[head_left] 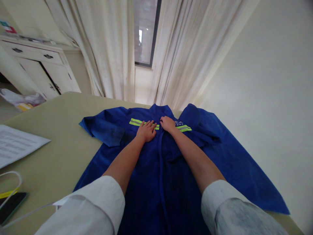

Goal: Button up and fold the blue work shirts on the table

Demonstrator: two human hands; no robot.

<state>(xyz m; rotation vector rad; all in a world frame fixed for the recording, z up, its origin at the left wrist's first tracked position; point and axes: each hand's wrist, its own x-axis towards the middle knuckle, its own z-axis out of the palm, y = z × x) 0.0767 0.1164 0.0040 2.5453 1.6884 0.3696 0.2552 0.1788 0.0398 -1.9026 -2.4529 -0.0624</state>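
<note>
A blue work jacket [143, 166] lies front side up over the table, with yellow-green and grey reflective strips across the chest and white print at the right chest. Its collar points to the far edge, and the left-side sleeve [105, 127] is bent downward. My left hand [146, 131] rests flat on the chest beside the front opening, fingers spread over the strip. Closed at the upper end of the front placket [160, 156], my right hand [167, 124] has its fingers curled on the cloth edge; the fingertips are partly hidden.
More blue cloth [237, 163] spreads toward the right wall. On the table's left are a printed paper sheet [19, 143], a dark phone-like object [11, 207] and a white cable [21, 179]. Curtains [110, 49] and a white cabinet [39, 65] stand beyond.
</note>
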